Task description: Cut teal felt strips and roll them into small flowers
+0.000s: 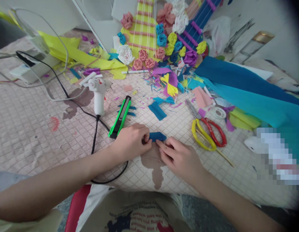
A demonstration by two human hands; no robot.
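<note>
Between my two hands, close above the tabletop, is a small strip of dark blue crepe paper (158, 136). My left hand (133, 140) has its fingers curled and pinches the strip's left end. At the other end, my right hand (177, 154) presses thumb and fingers on the strip's lower right edge. A green utility knife (120, 116) lies just beyond my left hand. Further left stands a white hot glue gun (99, 96) with a black cord. Cut blue paper pieces (157, 110) lie ahead of my hands. Scissors (207, 132) with yellow and red handles rest to the right.
Paper guitars, one yellow (142, 29) and one blue (191, 35), stand at the back among paper roses (139, 59). A power strip (34, 67) with cables sits at left. Blue crepe sheets (246, 83) cover the right side. A wooden stick (224, 156) lies under the scissors.
</note>
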